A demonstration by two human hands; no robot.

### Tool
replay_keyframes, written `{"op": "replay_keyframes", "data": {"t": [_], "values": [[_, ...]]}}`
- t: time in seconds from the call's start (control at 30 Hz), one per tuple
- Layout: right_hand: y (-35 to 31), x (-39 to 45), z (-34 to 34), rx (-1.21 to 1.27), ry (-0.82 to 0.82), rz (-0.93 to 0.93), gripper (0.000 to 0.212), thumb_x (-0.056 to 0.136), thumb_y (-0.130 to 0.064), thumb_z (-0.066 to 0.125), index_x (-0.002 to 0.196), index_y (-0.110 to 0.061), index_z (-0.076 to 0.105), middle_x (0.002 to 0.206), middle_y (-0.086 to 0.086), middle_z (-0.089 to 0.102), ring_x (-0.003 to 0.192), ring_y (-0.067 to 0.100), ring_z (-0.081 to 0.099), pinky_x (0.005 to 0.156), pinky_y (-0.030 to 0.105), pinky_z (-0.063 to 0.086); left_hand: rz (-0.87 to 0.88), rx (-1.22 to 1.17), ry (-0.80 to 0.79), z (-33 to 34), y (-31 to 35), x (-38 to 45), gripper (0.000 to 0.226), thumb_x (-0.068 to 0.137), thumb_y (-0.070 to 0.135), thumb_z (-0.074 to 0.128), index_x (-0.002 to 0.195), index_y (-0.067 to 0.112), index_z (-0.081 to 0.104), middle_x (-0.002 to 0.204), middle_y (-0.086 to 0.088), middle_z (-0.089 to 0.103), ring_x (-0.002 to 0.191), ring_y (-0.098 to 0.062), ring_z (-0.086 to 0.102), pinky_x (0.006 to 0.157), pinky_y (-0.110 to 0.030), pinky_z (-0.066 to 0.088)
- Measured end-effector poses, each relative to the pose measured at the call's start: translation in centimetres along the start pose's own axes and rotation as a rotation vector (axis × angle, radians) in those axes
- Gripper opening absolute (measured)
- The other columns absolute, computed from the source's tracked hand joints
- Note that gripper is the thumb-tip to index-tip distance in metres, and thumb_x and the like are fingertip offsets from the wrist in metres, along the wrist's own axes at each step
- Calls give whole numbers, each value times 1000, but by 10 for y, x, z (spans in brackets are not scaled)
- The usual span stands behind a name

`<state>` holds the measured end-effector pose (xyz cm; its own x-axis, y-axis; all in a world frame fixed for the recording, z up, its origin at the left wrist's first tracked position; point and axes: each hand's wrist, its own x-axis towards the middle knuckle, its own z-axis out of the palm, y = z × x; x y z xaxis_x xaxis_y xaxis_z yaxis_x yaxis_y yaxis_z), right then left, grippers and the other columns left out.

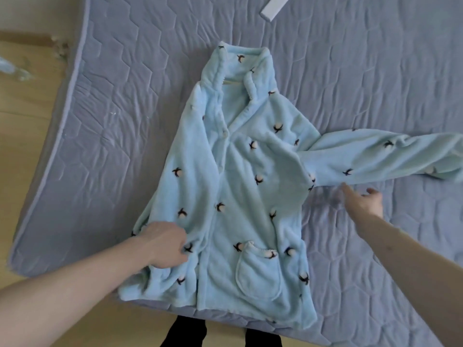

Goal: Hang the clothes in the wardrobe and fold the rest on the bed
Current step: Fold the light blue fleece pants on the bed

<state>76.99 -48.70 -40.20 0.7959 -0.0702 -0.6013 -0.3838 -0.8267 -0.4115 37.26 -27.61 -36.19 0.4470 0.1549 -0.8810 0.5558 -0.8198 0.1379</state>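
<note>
The step in hand is the folding step: a top (240,186) lies face up on the bed (375,71), collar at the far end, hem at the near edge. Its left side appears already turned in over the body, judged from the doubled fabric along that edge. The right sleeve (380,156) lies stretched out to the right, flat on the bed. The left hand (162,244) rests on the near left part of the top, fingers curled into the fabric; whether they pinch it or only press it down cannot be told. The right hand (363,201) is just near of the right sleeve, fingers straight and spread, holding nothing; one fingertip reaches the sleeve's lower edge, but contact cannot be confirmed owing to blur. The next move probably calls for taking the right sleeve and bringing it left across the body, while the left hand keeps the folded side in place. A white strip (275,7) lies at the far end of the bed, well apart from the top.
</note>
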Motion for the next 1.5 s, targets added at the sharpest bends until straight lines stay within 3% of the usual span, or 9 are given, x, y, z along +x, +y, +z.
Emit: {"op": "replay_keyframes", "data": {"t": [0.23, 0.33, 0.47, 0.67, 0.97, 1.13, 1.23, 1.37, 1.5], "values": [[-30, 64, -8, 382, 13, 218, 109, 72, -63, 84, 154, -13, 34, 133, 5, 58, 101, 21, 66, 93, 42, 59, -168, -201, 122, -6, -2, 36, 25, 83, 57, 59, 78, 33, 61, 79, 16, 63, 70, -1, 57, 58, -24, 40], [-29, 88, -9, 528, -31, 254, 83, 81, -53, 83, 141, -9, 47, 127, 7, 62, 87, 18, 70, 70, 30, 63, -160, -232, 171, 2, -3, 37, 22, 86, 55, 59, 77, 34, 58, 78, 18, 62, 69, 2, 56, 58, -22, 39], [-33, 101, -21, 580, -6, 198, 39, 89, -50, 77, 88, -19, 53, 108, -1, 62, 71, 9, 62, 54, 18, 54, -134, -283, 180, 10, -4, 29, 14, 89, 46, 60, 80, 35, 59, 79, 18, 63, 71, 2, 58, 59, -17, 40], [-69, 76, -31, 791, -50, 165, 35, 80, -17, 78, 111, -23, 62, 101, 1, 73, 81, 16, 74, 57, 29, 62, -115, -341, 210, 8, -3, 11, 11, 92, 40, 61, 81, 36, 61, 80, 18, 67, 69, 3, 61, 58, -16, 42], [-109, -39, -30, 96, -180, -841, 27, 76, -11, 50, 81, -35, 61, 83, -17, 60, 70, 4, 58, 55, 19, 47, -91, -588, 400, -37, 16, -5, 9, 88, 37, 66, 91, 43, 60, 82, 28, 68, 69, 1, 63, 62, -24, 50], [-71, -94, -12, -447, -408, -1422, 16, 70, -6, 53, 81, -16, 61, 115, -13, 56, 82, 31, 63, 60, 31, 44, -47, -1306, 464, -74, 35, -9, 62, 76, 20, 83, 128, 37, 54, 119, 15, 67, 97, -11, 69, 86, -40, 58], [-17, -104, 10, -748, -578, -1448, 41, 73, 4, 57, 105, -14, 75, 143, -4, 58, 116, 28, 54, 86, 39, 53, -10, -1730, 336, -78, 49, -8, 76, 63, 20, 78, 133, 35, 52, 124, 11, 68, 113, -13, 68, 95, -38, 56], [53, -108, 27, -969, -698, -1204, 34, 89, -4, 56, 106, -23, 78, 159, -13, 41, 138, 28, 34, 116, 43, 35, -136, -1800, 218, -40, 75, 3, 77, 79, 24, 86, 142, 29, 41, 119, 4, 70, 107, -16, 70, 93, -37, 56], [89, -114, 32, -992, -659, -1087, 36, 93, -5, 53, 106, -27, 77, 165, -11, 31, 153, 30, 18, 126, 42, 25, -382, -1503, 500, 1, 89, 18, 106, 73, 31, 91, 155, 29, 23, 133, -3, 49, 113, -23, 63, 95, -42, 57]]}}
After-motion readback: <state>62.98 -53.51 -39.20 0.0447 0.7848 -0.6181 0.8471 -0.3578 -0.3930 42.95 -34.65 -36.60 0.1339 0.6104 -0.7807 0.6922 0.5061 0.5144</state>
